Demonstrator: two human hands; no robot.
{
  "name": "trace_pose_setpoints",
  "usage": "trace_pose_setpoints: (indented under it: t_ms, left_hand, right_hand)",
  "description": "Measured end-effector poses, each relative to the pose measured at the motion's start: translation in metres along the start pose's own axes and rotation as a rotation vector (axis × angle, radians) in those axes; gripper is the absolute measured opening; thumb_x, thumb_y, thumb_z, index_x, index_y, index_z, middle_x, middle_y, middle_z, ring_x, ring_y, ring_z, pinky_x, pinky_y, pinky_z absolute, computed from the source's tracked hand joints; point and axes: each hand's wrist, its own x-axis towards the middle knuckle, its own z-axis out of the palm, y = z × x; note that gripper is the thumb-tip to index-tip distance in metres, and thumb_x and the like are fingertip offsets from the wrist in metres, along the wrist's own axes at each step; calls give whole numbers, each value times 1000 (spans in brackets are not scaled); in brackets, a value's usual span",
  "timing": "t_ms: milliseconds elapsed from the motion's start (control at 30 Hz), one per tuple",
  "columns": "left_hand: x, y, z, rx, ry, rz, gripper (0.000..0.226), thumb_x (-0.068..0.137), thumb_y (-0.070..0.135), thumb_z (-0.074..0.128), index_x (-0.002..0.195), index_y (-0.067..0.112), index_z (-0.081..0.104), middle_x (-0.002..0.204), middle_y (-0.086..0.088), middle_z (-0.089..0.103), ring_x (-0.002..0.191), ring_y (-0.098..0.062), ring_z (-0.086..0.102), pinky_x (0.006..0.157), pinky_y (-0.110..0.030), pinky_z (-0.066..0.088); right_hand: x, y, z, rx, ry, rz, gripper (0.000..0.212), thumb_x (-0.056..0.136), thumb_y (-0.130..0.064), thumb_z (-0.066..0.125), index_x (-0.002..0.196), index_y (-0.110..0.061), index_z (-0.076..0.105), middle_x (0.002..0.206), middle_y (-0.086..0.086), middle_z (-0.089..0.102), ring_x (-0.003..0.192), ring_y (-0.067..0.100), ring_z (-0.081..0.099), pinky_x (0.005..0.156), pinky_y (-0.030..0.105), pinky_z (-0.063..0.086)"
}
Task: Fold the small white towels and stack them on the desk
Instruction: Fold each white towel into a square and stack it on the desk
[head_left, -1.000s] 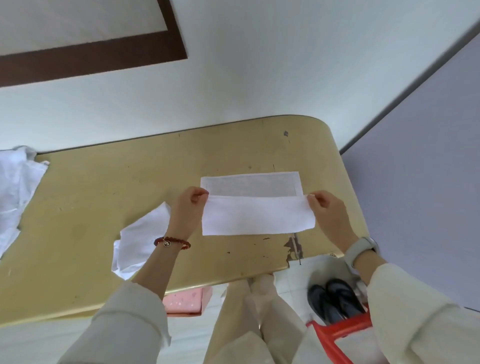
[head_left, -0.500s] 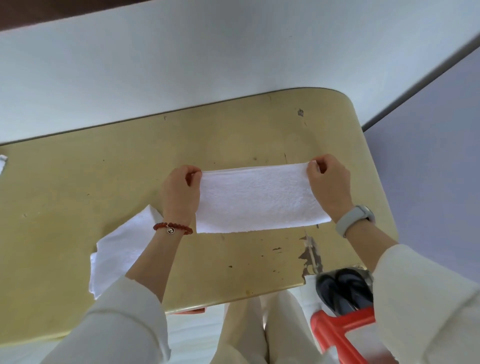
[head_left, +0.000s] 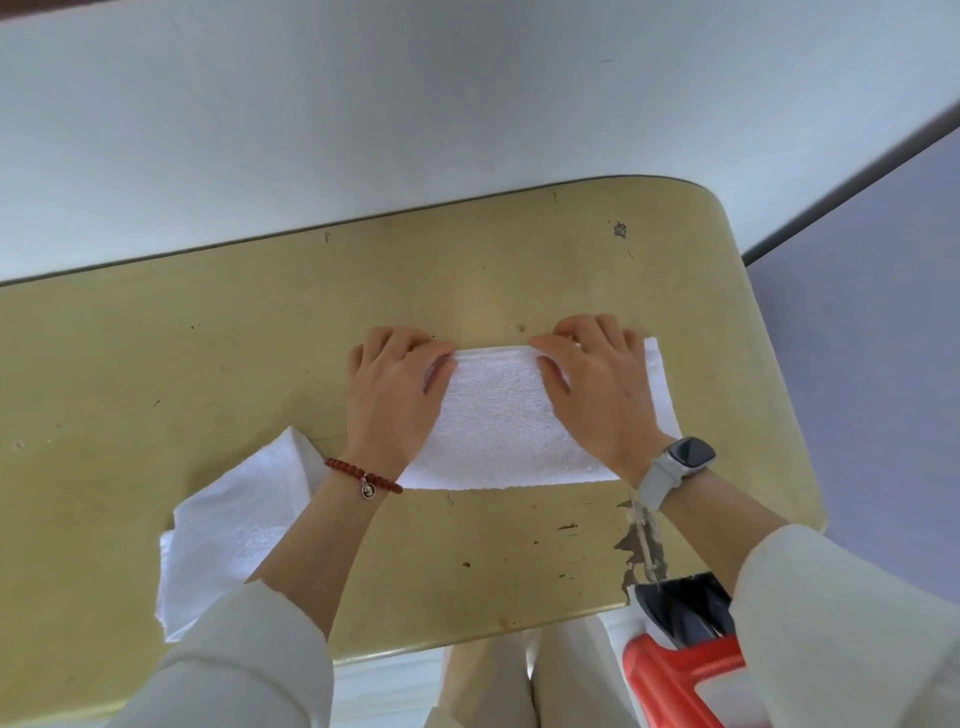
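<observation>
A small white towel (head_left: 498, 421), folded in half into a long strip, lies flat on the yellow desk (head_left: 156, 364) near its right end. My left hand (head_left: 395, 395) rests palm down on the strip's left end, fingers bent over the far left corner. On the right half, my right hand (head_left: 597, 389) presses with fingers along the far edge; the right corner shows beyond it. A second white towel (head_left: 228, 530) lies loosely folded at the front left, partly under my left forearm.
The desk's rounded right end and front edge are close to the towel. Chipped paint marks the front right corner (head_left: 641, 551). Below the edge are a red plastic object (head_left: 670, 675) and black shoes (head_left: 680, 608). A white wall runs behind the desk.
The near half of the towel was lifted and laid over the far half. Both hands went from pinching the raised corners to lying on the flat strip. The view tilted down and right.
</observation>
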Motion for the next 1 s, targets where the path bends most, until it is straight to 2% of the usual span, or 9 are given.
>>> trace_pose_setpoints:
  t_ms: [167,267,467,700,833,1000]
  left_hand:
    - [0,-4,1,20,63,87,22,84,29,52,82,19,71,81,3,65,89,-12,42,82,-27,30]
    - [1,-6,-1,-4,77,74,21,82,30,53,81,19,70,82,4,66,89,-11,44,83,-26,28]
    - [-2,-14,-5,-41,54,-32,26,81,36,51,80,19,70,88,5,66,93,-9,43,87,-20,22]
    - [4,-14,-9,1,53,-38,17,83,26,55,77,18,70,82,6,66,91,-11,43,84,-21,21]
    - [11,-10,-12,80,-20,-67,13,87,17,56,82,15,69,86,1,64,96,-22,49,86,-25,20]
    - [23,-4,-18,179,-164,-142,17,89,28,51,91,17,64,96,4,60,105,-19,44,93,-30,22]
  right_hand:
    - [8,-8,14,-19,-18,-9,11,80,-17,54,80,-16,65,85,0,60,78,22,54,72,35,38]
    - [10,-9,15,2,-43,-21,5,77,-13,56,75,-15,60,82,0,60,75,22,53,70,35,38]
    - [14,-7,13,44,-61,48,7,78,-13,52,74,-14,58,74,-2,60,70,20,52,72,33,35]
    - [17,-9,15,81,-79,96,8,77,-4,58,74,-11,58,74,1,60,72,23,52,73,36,34]
    - [18,-9,15,78,-57,76,12,79,-3,54,78,-13,61,73,-1,60,71,22,52,73,37,35]
    - [14,-5,17,31,-4,-12,16,80,-6,53,83,-17,63,74,-1,59,66,21,50,71,34,33]
